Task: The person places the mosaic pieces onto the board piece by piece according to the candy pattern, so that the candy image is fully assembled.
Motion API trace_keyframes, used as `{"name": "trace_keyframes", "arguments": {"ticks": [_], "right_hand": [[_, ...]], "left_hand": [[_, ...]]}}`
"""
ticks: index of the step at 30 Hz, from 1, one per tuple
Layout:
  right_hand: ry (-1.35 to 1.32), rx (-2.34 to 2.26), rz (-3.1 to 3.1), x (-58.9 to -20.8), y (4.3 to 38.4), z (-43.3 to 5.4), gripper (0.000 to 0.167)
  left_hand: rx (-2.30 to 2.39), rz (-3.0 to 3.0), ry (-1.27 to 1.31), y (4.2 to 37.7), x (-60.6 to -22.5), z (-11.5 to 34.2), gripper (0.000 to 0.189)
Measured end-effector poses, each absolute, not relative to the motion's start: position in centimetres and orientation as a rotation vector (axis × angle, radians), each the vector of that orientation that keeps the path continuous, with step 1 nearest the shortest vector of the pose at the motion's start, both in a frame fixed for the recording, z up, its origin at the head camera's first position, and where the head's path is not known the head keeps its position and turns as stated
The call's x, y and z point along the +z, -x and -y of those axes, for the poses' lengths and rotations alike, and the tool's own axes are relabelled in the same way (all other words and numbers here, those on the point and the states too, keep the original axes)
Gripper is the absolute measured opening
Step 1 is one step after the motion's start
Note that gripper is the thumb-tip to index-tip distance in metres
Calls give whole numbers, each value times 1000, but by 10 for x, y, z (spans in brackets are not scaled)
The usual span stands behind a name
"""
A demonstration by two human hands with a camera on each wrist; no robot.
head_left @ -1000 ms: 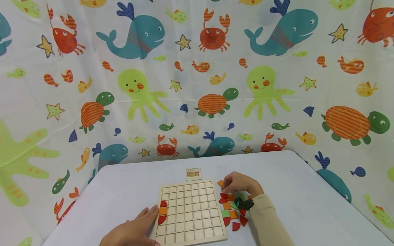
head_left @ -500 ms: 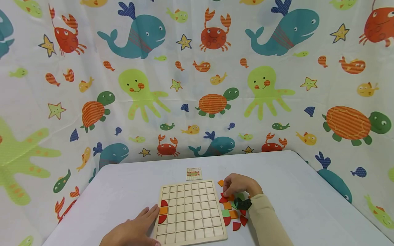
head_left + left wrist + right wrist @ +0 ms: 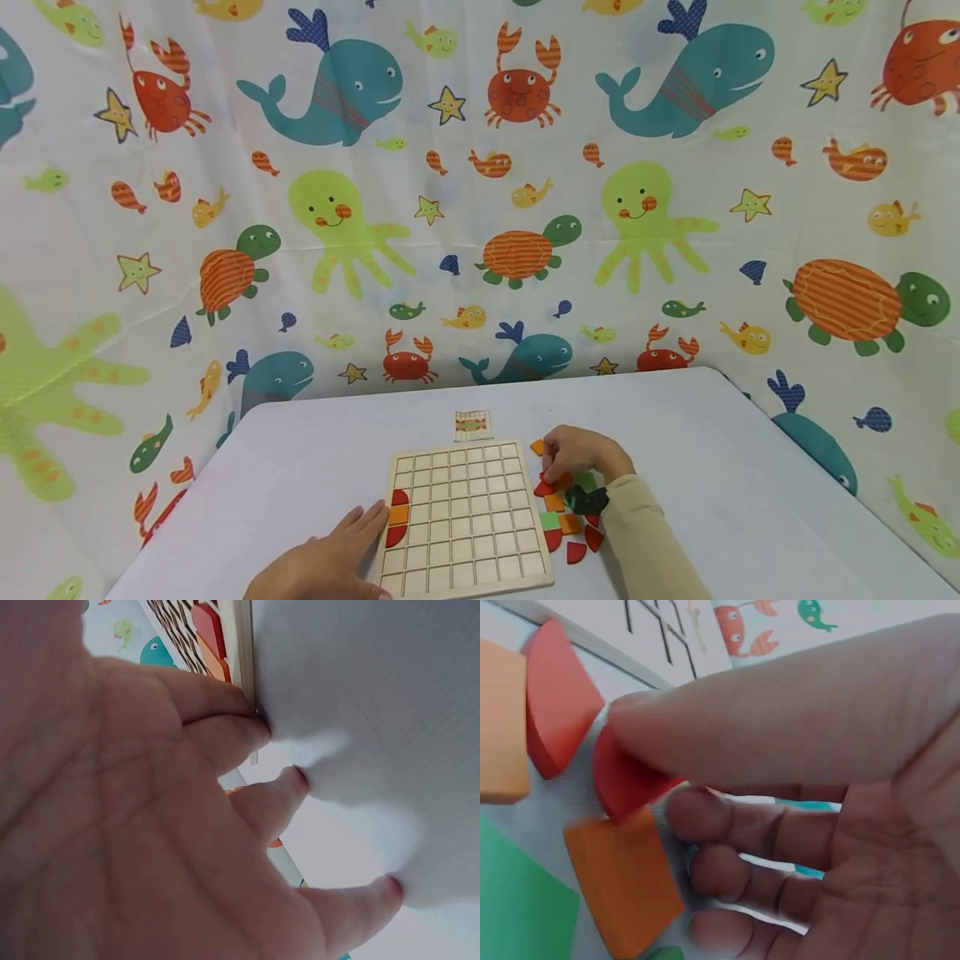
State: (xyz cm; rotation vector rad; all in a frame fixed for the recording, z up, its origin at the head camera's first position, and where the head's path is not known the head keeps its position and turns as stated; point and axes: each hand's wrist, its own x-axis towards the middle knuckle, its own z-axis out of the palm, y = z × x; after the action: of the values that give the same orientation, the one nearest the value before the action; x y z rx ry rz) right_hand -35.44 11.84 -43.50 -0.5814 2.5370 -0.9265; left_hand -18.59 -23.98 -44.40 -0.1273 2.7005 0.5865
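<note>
My left hand point(image 3: 330, 554) lies with straight fingers at the left edge of a wooden grid board point(image 3: 483, 523). In the left wrist view its fingertips point(image 3: 259, 729) touch the board's side and the table. On the board's left column sit an orange square point(image 3: 398, 514) between two red quarter-circle pieces. My right hand point(image 3: 581, 452), right of the board, pinches a red quarter-circle piece point(image 3: 619, 780); the thumb covers part of it, and the index finger is mostly hidden. Beside it lie another red piece point(image 3: 559, 705) and an orange piece point(image 3: 626, 885).
Several loose red, orange and green pieces point(image 3: 569, 523) lie right of the board, partly under my right wrist. A small pattern card point(image 3: 472, 425) lies beyond the board's far edge. A printed sea-animal curtain point(image 3: 450, 250) hangs behind the white table point(image 3: 315, 467).
My right hand has shifted slightly nearer, its fingertips coming down from above the red pieces onto one of them. My left hand and the board stay in place.
</note>
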Motion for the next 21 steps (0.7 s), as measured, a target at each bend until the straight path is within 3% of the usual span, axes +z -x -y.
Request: {"name": "trace_keyframes", "arguments": {"ticks": [10, 16, 21], "right_hand": [[688, -1338, -2397, -441, 367, -130, 8], [678, -1481, -2365, -440, 369, -128, 24], [646, -1585, -2341, -441, 371, -126, 28]], "left_hand": [[571, -2704, 83, 185, -444, 240, 119], [579, -2701, 73, 185, -444, 240, 115], [587, -2697, 89, 185, -443, 240, 117]]}}
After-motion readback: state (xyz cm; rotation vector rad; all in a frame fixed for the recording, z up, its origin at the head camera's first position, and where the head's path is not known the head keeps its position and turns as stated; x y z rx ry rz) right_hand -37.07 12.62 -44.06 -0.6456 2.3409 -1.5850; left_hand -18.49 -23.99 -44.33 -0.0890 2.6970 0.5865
